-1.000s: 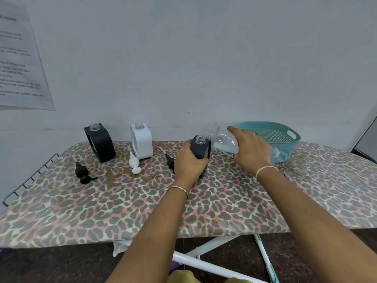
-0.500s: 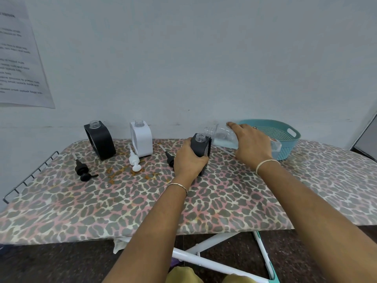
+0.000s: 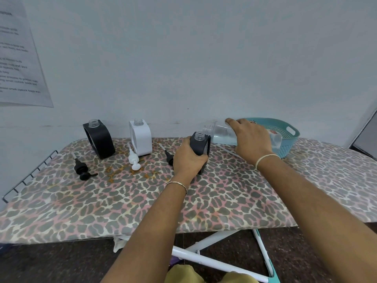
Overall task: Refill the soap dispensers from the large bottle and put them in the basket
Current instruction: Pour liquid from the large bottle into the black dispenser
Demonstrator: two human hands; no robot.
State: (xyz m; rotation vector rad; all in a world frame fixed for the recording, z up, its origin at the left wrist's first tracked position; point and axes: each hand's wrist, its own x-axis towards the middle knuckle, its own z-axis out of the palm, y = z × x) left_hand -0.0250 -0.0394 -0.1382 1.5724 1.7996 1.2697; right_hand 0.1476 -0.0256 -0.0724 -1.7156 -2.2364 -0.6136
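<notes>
My left hand (image 3: pixel 187 160) grips a dark grey soap dispenser (image 3: pixel 201 144) standing open-necked on the leopard-print board (image 3: pixel 204 201). My right hand (image 3: pixel 252 139) holds the large clear bottle (image 3: pixel 221 133) on its side, mouth just above and right of the dispenser's neck, bluish liquid inside. A black dispenser (image 3: pixel 100 139) and a white dispenser (image 3: pixel 140 137) stand uncapped at the back left. A teal basket (image 3: pixel 285 131) sits behind my right hand.
Three loose pump heads lie on the board: a black one (image 3: pixel 82 170) at the left, a white one (image 3: pixel 133 159) before the white dispenser, another black one (image 3: pixel 169 156) by my left hand. A wire rack (image 3: pixel 26 176) ends the board's left side. Orange stains mark the cloth.
The large bottle has dropped from a slight upward tilt to about level, its mouth staying by the dispenser's neck. My left hand keeps its hold.
</notes>
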